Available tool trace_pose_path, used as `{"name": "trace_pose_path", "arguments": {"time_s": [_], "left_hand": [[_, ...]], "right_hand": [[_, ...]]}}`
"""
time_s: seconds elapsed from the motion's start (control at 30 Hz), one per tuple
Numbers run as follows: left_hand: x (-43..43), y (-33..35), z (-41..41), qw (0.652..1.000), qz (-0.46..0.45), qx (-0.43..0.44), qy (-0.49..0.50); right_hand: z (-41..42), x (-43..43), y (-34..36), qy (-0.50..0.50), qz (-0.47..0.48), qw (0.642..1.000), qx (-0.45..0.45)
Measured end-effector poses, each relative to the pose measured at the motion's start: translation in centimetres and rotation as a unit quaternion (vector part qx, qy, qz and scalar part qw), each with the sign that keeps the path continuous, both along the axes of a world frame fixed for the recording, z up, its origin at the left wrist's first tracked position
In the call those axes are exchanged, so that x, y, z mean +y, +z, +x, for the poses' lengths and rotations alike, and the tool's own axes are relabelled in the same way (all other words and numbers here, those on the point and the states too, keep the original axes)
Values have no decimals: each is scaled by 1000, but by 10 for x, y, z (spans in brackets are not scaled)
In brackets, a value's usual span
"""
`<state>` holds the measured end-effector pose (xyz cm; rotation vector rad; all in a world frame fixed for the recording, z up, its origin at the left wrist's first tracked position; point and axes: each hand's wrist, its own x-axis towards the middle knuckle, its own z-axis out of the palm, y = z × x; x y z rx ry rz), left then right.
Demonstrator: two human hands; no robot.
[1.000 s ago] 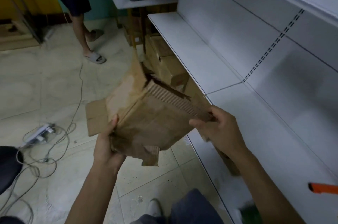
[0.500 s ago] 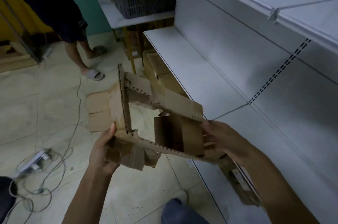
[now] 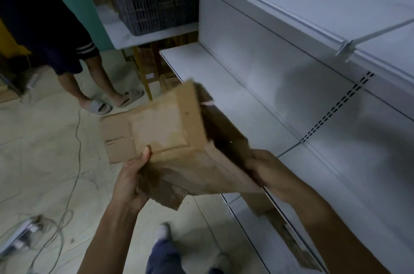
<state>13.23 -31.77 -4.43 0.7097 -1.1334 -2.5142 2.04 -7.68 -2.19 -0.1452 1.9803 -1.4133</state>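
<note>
Beside the white metal shelf [image 3: 257, 103], both hands grasp a torn brown cardboard box [image 3: 179, 139].
Left hand [image 3: 130, 179] pinches its near-left corner; right hand [image 3: 266, 170] grips its right edge.

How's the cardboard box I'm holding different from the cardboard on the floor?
The held box is folded up with an open side; the floor cardboard lies flattened. The held box is raised; the floor cardboard rests on tiles. Both are brown.
</note>
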Motion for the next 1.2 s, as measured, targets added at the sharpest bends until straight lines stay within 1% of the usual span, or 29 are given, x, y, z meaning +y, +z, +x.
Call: {"name": "trace_pose_path", "arguments": {"time_s": [0.07, 0.1, 0.13, 0.2, 0.23, 0.3, 0.37, 0.4, 0.47, 0.53, 0.57, 0.6, 0.67, 0.73, 0.8, 0.83, 0.9, 0.93, 0.97, 1.0, 1.07, 1.13, 1.2], "left_hand": [[-20, 1, -14, 999, 33, -8, 8], [-26, 5, -20, 999, 30, -14, -3], [-33, 6, -27, 999, 16, -19, -24], [-42, 8, -42, 996, -34, -43, -65], [-45, 10, -50, 993, -58, -47, -87], [-47, 16, -64, 986, -101, -41, -123], [-47, 19, -77, 978, -138, -29, -156], [-46, 23, -81, 976, -143, -25, -165], [-42, 32, -88, 974, -146, -27, -173], [-38, 41, -96, 968, -177, -58, -167], [-37, 47, -100, 961, -217, -75, -152], [-38, 50, -106, 948, -279, -82, -131], [-44, 57, -116, 920, -374, -72, -88], [-54, 59, -120, 907, -410, -55, -77], [-60, 57, -119, 896, -424, -46, -121], [-58, 58, -117, 887, -435, -39, -153], [-50, 62, -120, 846, -495, -29, -197], [-47, 63, -126, 826, -526, -29, -200], [-48, 65, -133, 817, -543, -31, -194], [-50, 70, -140, 824, -536, -30, -181], [-62, 85, -154, 850, -498, -30, -169], [-77, 105, -163, 859, -471, -4, -199], [-89, 128, -169, 862, -438, 32, -254]], "right_hand": [[-6, 3, -1, -64, -116, 988, -83], [-7, 0, 0, -78, -145, 982, -94], [-9, -5, -2, -89, -134, 984, -74], [-14, -17, -2, -113, -53, 992, 21], [-16, -24, 3, -120, -39, 990, 63], [-23, -35, 19, -91, -57, 986, 126], [-26, -48, 35, -43, -80, 986, 140], [-27, -52, 38, -43, -81, 985, 144], [-31, -60, 42, -96, -96, 977, 163], [-36, -66, 41, -181, -119, 959, 181], [-37, -68, 42, -217, -133, 949, 185], [-39, -70, 42, -251, -139, 939, 190], [-44, -72, 44, -313, -139, 919, 195], [-51, -68, 46, -377, -164, 895, 174], [-60, -62, 51, -416, -195, 874, 157], [-63, -61, 54, -416, -198, 873, 159], [-66, -62, 60, -393, -205, 882, 161], [-68, -63, 64, -378, -214, 887, 156], [-70, -63, 72, -360, -226, 893, 149], [-74, -62, 80, -338, -239, 899, 146], [-81, -54, 98, -287, -277, 906, 138], [-88, -47, 109, -253, -308, 909, 120], [-90, -47, 111, -237, -326, 909, 104]]}}
